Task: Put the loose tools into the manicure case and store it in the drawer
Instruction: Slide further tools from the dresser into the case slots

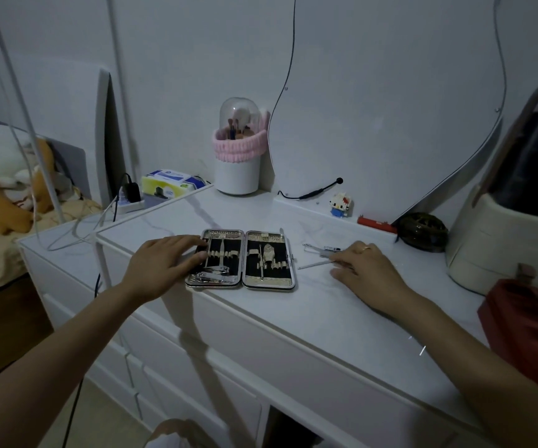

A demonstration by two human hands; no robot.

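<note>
The manicure case (240,259) lies wide open and flat in the middle of the frame, on the white worktop (293,305), close to its front edge. Some tools already sit in its little loops. A nail clipper (215,275) lies loose in the lower left corner of the case.

The left hand (164,265) rests on the left side of the case. Its fingers are straight and flat, so its grip is open and holds nothing. It looks like it is keeping the case from sliding.

The right hand (366,270) is right of the middle. Its fingers lie flat on the loose tools (322,250), a few thin metal pieces just to the right of the case. One long thin tool (314,264) pokes out from under the fingertips, toward the case. This grip is open too, with nothing picked up yet.

What could go wrong? The tools are thin and flat on a smooth top, so they may be hard to pick up. Fingers could push them away or knock one off the edge. The case sits near the front edge, so a bump could tip it to the floor. Tools not tucked into their loops may stop the case from closing, or fall out on the way to the drawer.
</note>
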